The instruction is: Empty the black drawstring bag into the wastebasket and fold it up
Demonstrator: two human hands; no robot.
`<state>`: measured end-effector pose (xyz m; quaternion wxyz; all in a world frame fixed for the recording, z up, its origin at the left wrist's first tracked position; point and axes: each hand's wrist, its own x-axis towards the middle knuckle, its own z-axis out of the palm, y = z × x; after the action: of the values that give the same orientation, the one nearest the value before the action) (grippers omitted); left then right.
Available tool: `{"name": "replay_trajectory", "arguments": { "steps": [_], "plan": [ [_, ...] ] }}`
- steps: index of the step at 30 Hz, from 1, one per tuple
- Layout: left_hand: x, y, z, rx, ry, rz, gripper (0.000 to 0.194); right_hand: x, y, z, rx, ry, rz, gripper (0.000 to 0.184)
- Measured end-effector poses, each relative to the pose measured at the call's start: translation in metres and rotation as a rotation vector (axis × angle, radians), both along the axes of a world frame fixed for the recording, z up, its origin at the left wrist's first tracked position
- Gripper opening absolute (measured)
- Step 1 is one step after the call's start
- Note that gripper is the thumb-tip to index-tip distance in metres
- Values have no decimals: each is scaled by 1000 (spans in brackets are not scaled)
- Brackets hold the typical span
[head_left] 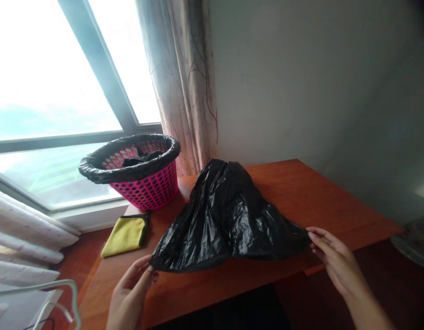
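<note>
One black plastic bag fans out across the centre of the frame over the orange-brown table, its lower edge drawn wide between your hands: your left hand pinches one corner at the lower left, and your right hand pinches the other at the lower right. Just left of the bag you have a folded yellow cloth with dark edging, and above it a pink basket with black plastic around its rim. Farther out, a patterned curtain hangs at upper centre, beside the bright window at upper left.

Glossy, crinkled black bag fanned wide, seemingly open.
</note>
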<state>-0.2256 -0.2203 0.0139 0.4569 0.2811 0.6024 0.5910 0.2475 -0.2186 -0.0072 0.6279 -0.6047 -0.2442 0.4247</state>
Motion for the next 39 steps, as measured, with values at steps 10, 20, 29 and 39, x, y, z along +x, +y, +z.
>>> {"name": "replay_trajectory", "arguments": {
  "steps": [10, 20, 29, 39],
  "plan": [
    [-30, -6, 24, -6, 93, 32, 52, 31, 7, 6, 42, -72, -85, 42],
    [9, 72, 36, 188, 61, 42, 48, 50, 101, 51, 98, -152, -19, 30],
    [49, 126, 126, 601, 47, 62, 41, 76, 135, 182, 438, -313, -91, 20],
    [-1, 36, 13, -63, 271, -232, 59, 71, -7, -12, -158, -281, 102, 51]
  ]
}}
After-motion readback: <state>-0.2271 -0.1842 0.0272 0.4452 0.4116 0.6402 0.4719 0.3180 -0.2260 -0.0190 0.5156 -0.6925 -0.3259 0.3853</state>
